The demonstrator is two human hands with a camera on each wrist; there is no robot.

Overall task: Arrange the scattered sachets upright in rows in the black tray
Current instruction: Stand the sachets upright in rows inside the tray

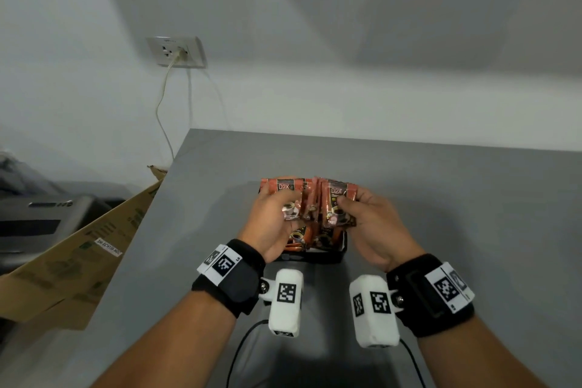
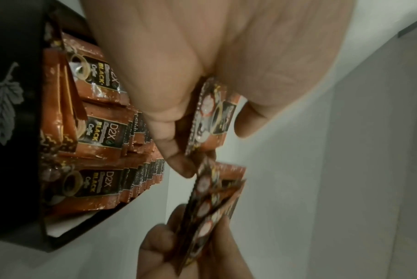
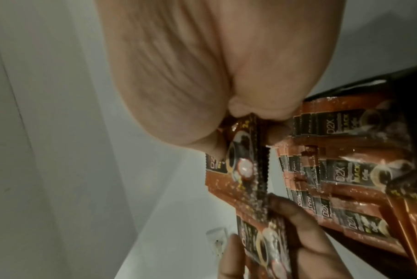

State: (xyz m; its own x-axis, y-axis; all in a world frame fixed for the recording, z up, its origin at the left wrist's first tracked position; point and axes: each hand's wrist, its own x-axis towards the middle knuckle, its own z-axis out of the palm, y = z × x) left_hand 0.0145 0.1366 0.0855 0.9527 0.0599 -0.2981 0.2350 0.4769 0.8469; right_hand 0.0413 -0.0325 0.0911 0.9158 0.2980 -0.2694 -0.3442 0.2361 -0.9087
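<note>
Both hands are raised above the grey bench (image 1: 441, 198), each gripping its own small bunch of orange coffee sachets. The left hand (image 1: 277, 224) pinches its bunch (image 1: 291, 198) between the thumb and the curled fingers (image 2: 164, 132); the wrist view shows the thumb on one face of a sachet and the fingers folded against the other. The right hand (image 1: 374, 224) holds the second bunch (image 1: 338, 205) the same way, thumb across the printed front and fingers (image 3: 346, 124) curled behind. The two bunches meet edge to edge between the hands, fanned slightly, with their tops pointing away from the person.

Directly below the fingers, and a little nearer the person, sits the black tray (image 1: 327, 257) on the bench. It already carries rows of sachets (image 2: 100, 136) standing upright, packed face to back; the left wrist view shows at least three such rows, with a few sachets lying slanted against the tray wall. A leaf pattern is printed on the outside of the tray.

Each wrist wears a black strap with printed square markers and a white camera block.

Left of the left fingers, beyond the bench edge, a flattened cardboard box (image 1: 78, 255) leans against the bench. Farther off, on the wall, is a socket (image 1: 176, 52) with a pale cable (image 1: 162, 110) hanging down from it.
</note>
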